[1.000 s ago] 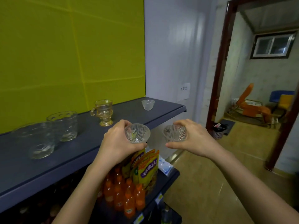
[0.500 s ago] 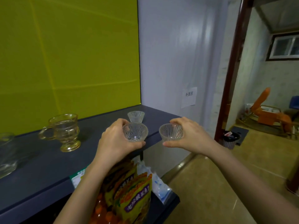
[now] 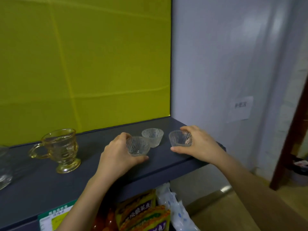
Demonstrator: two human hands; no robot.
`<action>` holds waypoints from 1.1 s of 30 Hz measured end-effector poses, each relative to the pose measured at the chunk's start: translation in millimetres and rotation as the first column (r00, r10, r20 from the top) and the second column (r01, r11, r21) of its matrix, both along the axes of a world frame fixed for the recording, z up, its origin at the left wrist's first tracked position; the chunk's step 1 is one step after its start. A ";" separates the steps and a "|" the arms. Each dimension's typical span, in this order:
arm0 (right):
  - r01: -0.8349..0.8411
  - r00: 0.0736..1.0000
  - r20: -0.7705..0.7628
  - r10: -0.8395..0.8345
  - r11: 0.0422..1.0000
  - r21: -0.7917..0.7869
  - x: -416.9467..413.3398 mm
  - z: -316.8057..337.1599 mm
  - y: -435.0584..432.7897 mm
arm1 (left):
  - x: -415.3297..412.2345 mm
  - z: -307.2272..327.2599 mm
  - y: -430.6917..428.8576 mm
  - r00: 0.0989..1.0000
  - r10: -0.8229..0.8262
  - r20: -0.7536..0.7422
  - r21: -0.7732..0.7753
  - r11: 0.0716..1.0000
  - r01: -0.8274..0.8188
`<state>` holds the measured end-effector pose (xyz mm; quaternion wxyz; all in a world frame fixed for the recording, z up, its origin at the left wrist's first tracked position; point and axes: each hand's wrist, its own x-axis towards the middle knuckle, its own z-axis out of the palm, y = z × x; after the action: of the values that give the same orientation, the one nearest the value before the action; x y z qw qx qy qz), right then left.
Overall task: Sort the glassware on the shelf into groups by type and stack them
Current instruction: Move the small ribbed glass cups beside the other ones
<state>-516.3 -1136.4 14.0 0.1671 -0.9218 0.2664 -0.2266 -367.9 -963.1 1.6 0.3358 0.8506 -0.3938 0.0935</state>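
Both hands have come forward over the shelf. Left hand and right hand each clamp a ribbed cup; a third cup stands between them, an amber mug left of the left hand.

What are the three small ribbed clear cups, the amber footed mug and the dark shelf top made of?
Small ribbed clear cups, in the left hand, in the right hand and standing between: likely pressed glass, transparent, with vertical ribs and glints.
Amber footed mug: tinted see-through glass with embossed relief.
Dark shelf top: matte, blue-grey; painted metal or laminate, unclear.
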 end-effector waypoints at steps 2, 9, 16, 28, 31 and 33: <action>-0.054 0.998 -0.030 0.054 0.999 0.001 11.4 0.5 -16.6 | 1.5 0.5 -7.0 0.999 0.049 -0.013 0.001 0.999 -0.049; -0.193 0.976 -0.104 0.192 0.981 0.003 37.4 -6.2 -56.9 | 0.6 -5.9 -22.8 0.978 0.204 -0.033 0.003 0.979 -0.204; -0.297 0.946 -0.128 0.297 0.955 0.023 53.7 -7.5 -79.9 | -2.4 -9.5 -35.8 0.954 0.299 -0.039 -0.021 0.954 -0.300; -0.481 0.870 0.032 0.491 0.863 -0.155 44.4 6.8 -75.8 | -9.4 -14.6 -30.9 0.931 0.362 -0.043 0.063 0.931 -0.360; -0.573 0.799 0.060 0.598 0.788 -0.225 42.9 15.5 -50.3 | -22.9 -12.3 -11.8 0.902 0.422 0.091 0.044 0.903 -0.427; -0.640 0.741 0.060 0.669 0.730 -0.240 45.6 17.9 -27.2 | -34.6 -12.1 5.8 0.830 0.488 0.271 0.013 0.860 -0.510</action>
<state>-470.7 -1163.5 32.0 0.1597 -0.9498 -0.1135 -0.2439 -402.5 -957.2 -10.6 0.2089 0.9177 -0.2019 0.2710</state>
